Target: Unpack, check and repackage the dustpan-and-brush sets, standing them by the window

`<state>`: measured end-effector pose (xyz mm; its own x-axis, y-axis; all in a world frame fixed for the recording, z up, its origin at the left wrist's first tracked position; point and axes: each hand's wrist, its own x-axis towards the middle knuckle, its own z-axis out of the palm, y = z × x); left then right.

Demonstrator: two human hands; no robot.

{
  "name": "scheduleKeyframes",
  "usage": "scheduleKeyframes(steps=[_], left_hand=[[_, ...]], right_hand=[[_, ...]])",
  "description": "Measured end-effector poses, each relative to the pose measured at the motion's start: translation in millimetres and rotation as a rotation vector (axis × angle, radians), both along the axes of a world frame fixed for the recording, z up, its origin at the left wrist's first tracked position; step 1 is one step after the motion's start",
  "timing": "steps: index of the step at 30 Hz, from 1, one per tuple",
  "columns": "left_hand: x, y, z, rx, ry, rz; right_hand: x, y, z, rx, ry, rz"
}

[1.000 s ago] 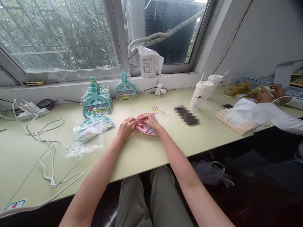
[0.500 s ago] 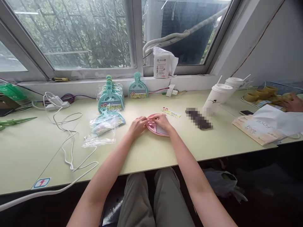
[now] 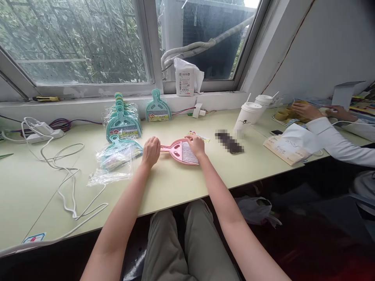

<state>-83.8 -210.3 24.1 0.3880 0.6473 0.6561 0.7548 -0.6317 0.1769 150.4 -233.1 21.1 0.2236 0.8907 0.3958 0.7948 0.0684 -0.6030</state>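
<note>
Dustpan (image 3: 175, 151), pink, lies with its brush (image 3: 188, 153) mid-table, and the once-joined hands are now apart: left hand (image 3: 151, 151) closed on the handle, right hand (image 3: 196, 145) at the window-side edge, grip unclear, so the set seems steadied from both ends. Counted: one pink set, one lone upright teal set (image 3: 158, 112), two cups (image 3: 244, 118), one label (image 3: 204, 137); the teal stack (image 3: 120, 124) overlaps too much.

Pink dustpan (image 3: 179, 151), white brush bristles (image 3: 188, 154), teal dustpans (image 3: 119, 120), pale-green tabletop (image 3: 166, 187), olive trousers (image 3: 164, 242)

Pink dustpan (image 3: 175, 152), brush (image 3: 188, 153) inside, handle (image 3: 165, 148) leftward
</note>
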Motion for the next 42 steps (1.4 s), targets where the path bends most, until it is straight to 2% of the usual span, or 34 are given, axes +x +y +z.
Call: scheduleKeyframes(steps=[4, 8, 10, 15, 21, 24, 26, 28, 33, 36, 38, 42], left_hand=[[-2.5, 1.8, -0.9, -0.005, -0.051, 0.003], [-3.8, 5.1, -4.9, -0.034, -0.042, -0.028], [-4.6, 6.4, -6.5, -0.049, -0.031, -0.036], [-5.1, 6.7, -7.2, -0.083, -0.019, -0.029], [-3.9, 9.5, -7.4, -0.081, -0.059, 0.027], [-4.1, 11.3, -7.8, -0.104, -0.079, 0.045], [-4.3, 12.3, -8.2, -0.118, -0.073, 0.050], [-4.3, 13.4, -8.8, -0.123, -0.057, 0.046], [-3.5, 16.8, -10.7, -0.097, -0.096, 0.027], [-3.5, 18.1, -11.6, -0.065, -0.147, 0.002], [-4.0, 18.0, -11.7, -0.027, -0.169, -0.019], [-3.6, 15.8, -10.0, 0.048, -0.210, -0.055]], right_hand=[[2.1, 4.3, -8.3, -0.063, -0.072, -0.061], [-0.3, 4.6, -13.0, -0.206, -0.144, 0.069], [-1.4, 3.8, -13.4, -0.202, -0.194, 0.071], [1.0, 0.9, -9.1, -0.170, -0.212, -0.049], [-0.3, 1.8, -7.1, -0.256, -0.180, 0.042], [3.1, 5.8, -7.9, -0.209, -0.089, 0.026], [18.4, 4.7, -8.0, -0.097, -0.006, -0.042], [49.5, -3.9, -9.0, 0.009, 0.016, -0.148], [171.0, -52.1, -25.2, 0.225, -0.051, -0.394], [224.8, -72.7, -40.3, 0.214, -0.002, -0.469], [239.3, -75.7, -47.2, 0.186, 0.038, -0.485], [235.0, -69.3, -49.9, 0.038, 0.018, -0.405]])
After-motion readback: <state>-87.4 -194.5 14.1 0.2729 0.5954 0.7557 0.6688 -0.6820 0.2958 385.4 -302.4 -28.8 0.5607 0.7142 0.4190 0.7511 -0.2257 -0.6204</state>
